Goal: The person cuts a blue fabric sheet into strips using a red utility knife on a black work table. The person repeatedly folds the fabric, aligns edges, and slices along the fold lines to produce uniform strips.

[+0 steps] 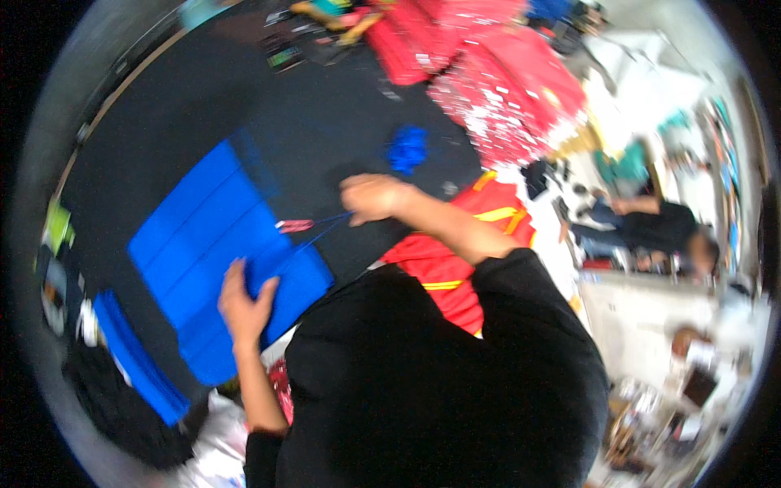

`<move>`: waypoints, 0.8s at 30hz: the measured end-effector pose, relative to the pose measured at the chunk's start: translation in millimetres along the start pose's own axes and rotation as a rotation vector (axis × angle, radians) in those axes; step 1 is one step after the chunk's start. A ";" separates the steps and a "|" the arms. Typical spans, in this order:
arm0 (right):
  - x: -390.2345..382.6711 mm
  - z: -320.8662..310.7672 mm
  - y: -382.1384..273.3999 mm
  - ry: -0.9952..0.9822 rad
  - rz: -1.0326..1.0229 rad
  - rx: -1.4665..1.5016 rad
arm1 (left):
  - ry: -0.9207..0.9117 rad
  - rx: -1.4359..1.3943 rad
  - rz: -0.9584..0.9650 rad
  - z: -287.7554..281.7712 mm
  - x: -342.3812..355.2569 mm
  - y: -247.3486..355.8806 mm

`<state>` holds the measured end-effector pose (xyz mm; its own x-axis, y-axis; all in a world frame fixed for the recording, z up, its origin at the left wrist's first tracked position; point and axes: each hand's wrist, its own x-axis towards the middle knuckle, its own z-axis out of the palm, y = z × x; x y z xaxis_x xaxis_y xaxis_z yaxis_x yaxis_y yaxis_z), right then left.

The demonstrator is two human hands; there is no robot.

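Observation:
A blue quilted or seamed fabric panel (195, 236) lies on the dark tabletop (146, 114). My left hand (248, 305) rests on the panel's lower part, its fingers apart. My right hand (374, 197) is closed on a thin blue thread (329, 220), pulled out to the right from the panel. A small pink object (294, 225), too blurred to identify, lies at the panel's right edge beside the thread. A crumpled blue scrap (407, 149) sits above my right hand.
A folded blue strip (138, 354) and black cloth (106, 407) lie at the left, red bundles (504, 98) at the back right, red-and-yellow fabric (451, 293) beside my body. Small items (285, 53) clutter the far edge. Another person (651, 236) in dark clothes is off to the right.

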<state>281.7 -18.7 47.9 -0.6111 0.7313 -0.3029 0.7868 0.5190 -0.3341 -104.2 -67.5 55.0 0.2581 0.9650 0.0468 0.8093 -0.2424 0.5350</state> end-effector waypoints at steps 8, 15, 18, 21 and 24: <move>77.9 15.0 -99.7 0.431 -0.219 2.039 | -0.139 0.523 -0.490 -7.0 -33.1 -76.5; 17.9 25.8 33.0 0.863 0.524 0.927 | -0.165 0.538 -0.516 -1.7 -32.3 -63.0; -16.7 3.8 33.9 0.535 0.243 0.490 | -0.164 0.533 -0.528 1.2 -28.8 -59.0; 1.2 18.8 1.6 0.012 0.172 0.028 | -0.148 0.529 -0.510 4.5 -29.3 -65.4; 53.0 15.4 -7.7 -0.054 -0.092 0.174 | -0.150 0.552 -0.516 4.7 -28.7 -69.7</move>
<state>241.9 9.2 20.7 -0.6869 0.6571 -0.3104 0.7036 0.4944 -0.5104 -165.5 -78.8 12.4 -0.1865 0.9550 -0.2306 0.9825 0.1815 -0.0427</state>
